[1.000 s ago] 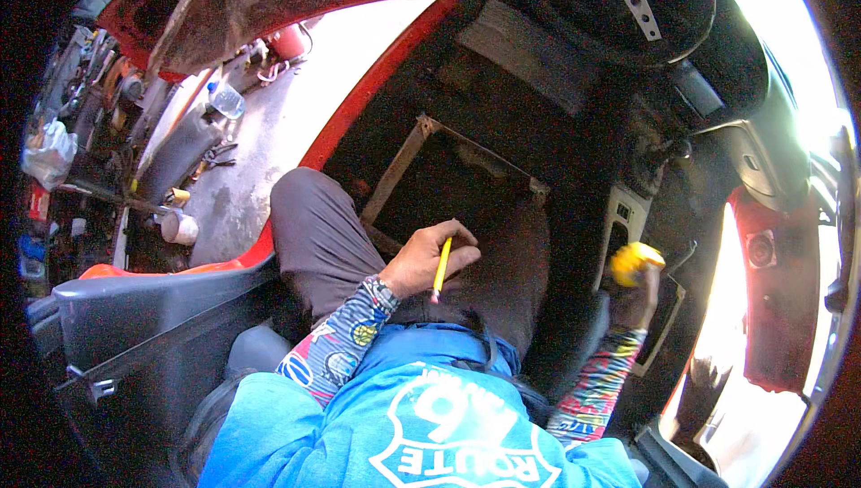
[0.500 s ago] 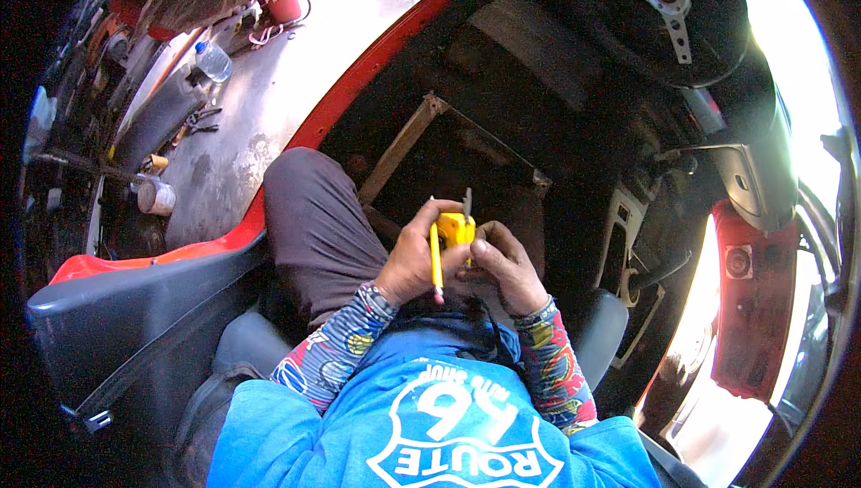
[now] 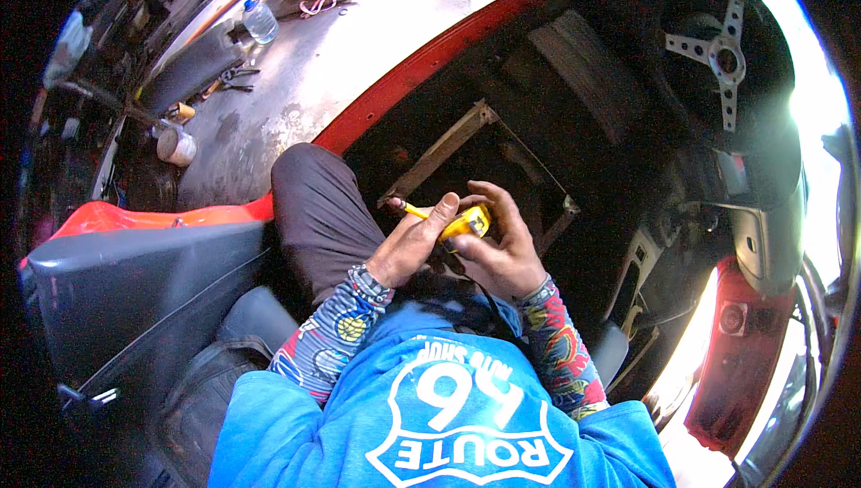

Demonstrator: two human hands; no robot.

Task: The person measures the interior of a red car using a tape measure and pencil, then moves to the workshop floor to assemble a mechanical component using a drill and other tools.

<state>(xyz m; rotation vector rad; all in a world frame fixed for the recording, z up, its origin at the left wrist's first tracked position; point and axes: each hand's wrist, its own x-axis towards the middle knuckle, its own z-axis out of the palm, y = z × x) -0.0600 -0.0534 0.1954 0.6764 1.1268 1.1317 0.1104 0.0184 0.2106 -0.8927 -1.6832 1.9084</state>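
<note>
Over my lap, both hands meet at a compact yellow tape measure [image 3: 473, 221]. My left hand [image 3: 404, 250] is closed around its left side and also keeps a yellow pencil [image 3: 414, 211], which points out to the left under the thumb. From the right side, my right hand [image 3: 509, 255] grips the tape measure, with the thumb across its near face and the fingers curled behind it. My fingers hide parts of the case. No drawn-out blade can be made out.
I sit inside a car. A metal frame [image 3: 439, 154] lies on the dark floor ahead, and a steering wheel [image 3: 726, 57] is at the far right. Past the red door sill [image 3: 404, 80], a water bottle [image 3: 259, 21], pliers [image 3: 238, 78] and a can [image 3: 176, 145] stand or lie outside.
The tape measure has been turned in my hands. The pencil has swung from upright to pointing left. My right fingers have spread over the case's far side, and the view has shifted.
</note>
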